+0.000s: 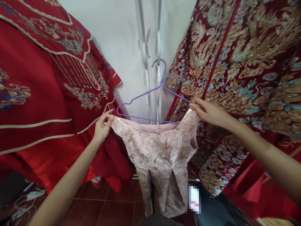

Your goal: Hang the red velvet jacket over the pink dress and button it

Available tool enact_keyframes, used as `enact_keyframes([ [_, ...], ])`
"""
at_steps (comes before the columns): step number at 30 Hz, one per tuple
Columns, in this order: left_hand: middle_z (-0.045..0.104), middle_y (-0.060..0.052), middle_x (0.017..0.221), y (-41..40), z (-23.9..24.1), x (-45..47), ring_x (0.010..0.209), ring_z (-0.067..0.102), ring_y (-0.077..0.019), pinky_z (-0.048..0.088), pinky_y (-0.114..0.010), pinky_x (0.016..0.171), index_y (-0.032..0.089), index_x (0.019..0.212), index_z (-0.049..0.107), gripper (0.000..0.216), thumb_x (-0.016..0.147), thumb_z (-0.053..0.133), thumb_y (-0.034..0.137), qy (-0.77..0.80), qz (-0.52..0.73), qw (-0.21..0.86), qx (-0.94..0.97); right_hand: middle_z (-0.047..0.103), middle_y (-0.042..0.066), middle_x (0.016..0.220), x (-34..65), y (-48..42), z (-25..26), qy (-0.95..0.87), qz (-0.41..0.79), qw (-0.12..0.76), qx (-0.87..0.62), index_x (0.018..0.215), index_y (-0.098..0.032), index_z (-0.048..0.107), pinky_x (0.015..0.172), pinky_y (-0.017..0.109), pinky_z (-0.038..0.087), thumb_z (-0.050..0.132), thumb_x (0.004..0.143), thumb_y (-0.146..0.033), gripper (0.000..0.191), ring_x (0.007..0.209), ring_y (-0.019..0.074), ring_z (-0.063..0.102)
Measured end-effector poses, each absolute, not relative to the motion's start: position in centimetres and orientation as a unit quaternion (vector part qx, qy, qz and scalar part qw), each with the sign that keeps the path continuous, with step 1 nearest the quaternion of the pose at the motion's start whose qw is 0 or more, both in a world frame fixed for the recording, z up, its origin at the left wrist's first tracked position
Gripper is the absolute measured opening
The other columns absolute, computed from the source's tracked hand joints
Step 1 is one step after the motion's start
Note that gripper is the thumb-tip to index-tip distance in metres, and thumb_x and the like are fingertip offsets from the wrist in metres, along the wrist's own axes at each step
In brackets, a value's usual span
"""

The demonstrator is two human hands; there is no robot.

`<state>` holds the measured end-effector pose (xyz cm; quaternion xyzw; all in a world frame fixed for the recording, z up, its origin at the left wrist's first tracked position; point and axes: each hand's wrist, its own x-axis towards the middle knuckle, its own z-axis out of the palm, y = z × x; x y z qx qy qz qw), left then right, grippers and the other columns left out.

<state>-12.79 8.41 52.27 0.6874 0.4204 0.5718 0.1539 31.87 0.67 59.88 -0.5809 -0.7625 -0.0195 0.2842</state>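
A pale pink brocade dress (pixel 157 153) with a flower pattern hangs down in front of me on a thin purple wire hanger (pixel 145 94). My left hand (pixel 102 125) pinches the dress's left shoulder edge just below the hanger's left end. On the other side, my right hand (pixel 207 111) is closed on the right shoulder of the dress together with the hanger's right arm. The hanger's hook (pixel 160 67) points up beside a metal rail upright (pixel 143 47).
A red embroidered garment (pixel 47 94) hangs close on the left. A dark red garment with dense gold and teal embroidery (pixel 240 78) fills the right. A white wall is behind. Brown floor tiles (pixel 105 204) lie below, with a dark object at bottom right.
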Motion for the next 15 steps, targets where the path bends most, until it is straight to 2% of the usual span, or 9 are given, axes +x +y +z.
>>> enact_keyframes([
  [8,0.062,-0.013,0.129,9.2,53.5,-11.4,0.12,0.057,-0.0266,0.04,-0.04,0.103,0.018,0.08,0.06,0.031,0.084,0.06,0.048,0.406,0.589,0.149,0.683,0.05,-0.003,0.059,32.5,0.2,60.8,-0.754,-0.038,0.269,-0.598,0.084,-0.024,0.049,0.057,0.027,0.034,0.038,0.093,-0.054,0.032,0.054,0.0159,0.051],
  [15,0.064,-0.013,0.125,9.6,52.8,-12.1,0.116,0.059,-0.0272,0.038,-0.043,0.106,0.018,0.076,0.062,0.033,0.082,0.061,0.05,0.426,0.575,0.157,0.681,0.05,-0.003,0.06,32.2,0.3,60.6,-0.758,-0.023,0.269,-0.594,0.085,-0.025,0.048,0.057,0.027,0.033,0.037,0.093,-0.054,0.032,0.055,0.0165,0.051],
])
